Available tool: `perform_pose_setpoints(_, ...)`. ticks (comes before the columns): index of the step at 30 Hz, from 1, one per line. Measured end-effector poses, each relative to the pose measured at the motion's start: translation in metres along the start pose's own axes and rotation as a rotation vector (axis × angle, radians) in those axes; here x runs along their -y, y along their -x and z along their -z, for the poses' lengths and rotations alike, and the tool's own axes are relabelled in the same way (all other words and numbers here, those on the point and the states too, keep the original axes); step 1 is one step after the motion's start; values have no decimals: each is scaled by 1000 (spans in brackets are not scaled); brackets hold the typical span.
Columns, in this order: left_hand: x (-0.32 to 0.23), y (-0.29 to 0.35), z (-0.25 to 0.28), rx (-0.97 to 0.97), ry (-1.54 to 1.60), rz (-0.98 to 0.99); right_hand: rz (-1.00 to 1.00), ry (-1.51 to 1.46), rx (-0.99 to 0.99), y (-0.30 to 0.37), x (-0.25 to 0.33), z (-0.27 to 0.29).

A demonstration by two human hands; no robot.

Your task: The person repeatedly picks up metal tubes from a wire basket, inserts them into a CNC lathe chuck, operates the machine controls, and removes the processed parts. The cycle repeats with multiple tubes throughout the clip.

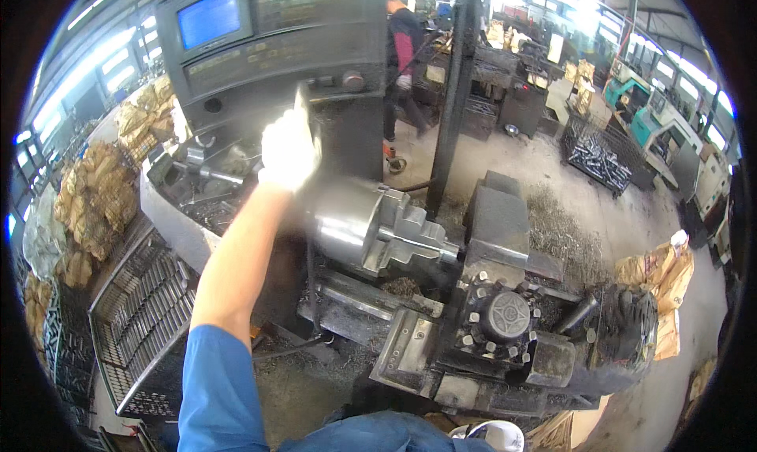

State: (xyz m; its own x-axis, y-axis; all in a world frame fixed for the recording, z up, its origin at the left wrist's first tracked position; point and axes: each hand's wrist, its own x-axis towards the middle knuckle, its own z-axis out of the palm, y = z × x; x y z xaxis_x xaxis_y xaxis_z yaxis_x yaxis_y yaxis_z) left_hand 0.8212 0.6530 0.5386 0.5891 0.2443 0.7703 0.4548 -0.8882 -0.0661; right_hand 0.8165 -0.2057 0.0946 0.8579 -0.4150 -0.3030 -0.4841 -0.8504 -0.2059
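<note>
My left hand (pixel 290 148), in a white glove, reaches up in front of the lathe's dark control panel (pixel 315 54). One finger stretches upward close to the row of knobs, and no object shows in the hand; glare and motion blur soften its outline. Below and to the right of it is the lathe chuck (pixel 347 223), with stepped jaws (pixel 410 235) around a short bright metal shaft (pixel 448 251). A white rounded shape (pixel 493 435) shows at the lower edge beside my blue clothing; I cannot make out whether it is my right gloved hand.
A tool turret (pixel 505 314) with a round star-marked cap stands right of the chuck. At left are a metal tray (pixel 185 204) with parts and a crate of rods (pixel 146 326). Sacks (pixel 95 192) are piled beyond. Another person (pixel 406 50) stands behind the machine.
</note>
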Motion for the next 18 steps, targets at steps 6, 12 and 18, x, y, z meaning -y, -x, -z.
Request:
perform_pose_setpoints(6,-7,-24,-8,126,-16,99,482,-181,-53,44,97,32)
perform_pose_setpoints(12,-58,193,100,326,388,-106,1047,-301,232,174,249,59)
perform_pose_setpoints(18,4,593,210,1002,323,880,1572,-128,652,332,357,-13)
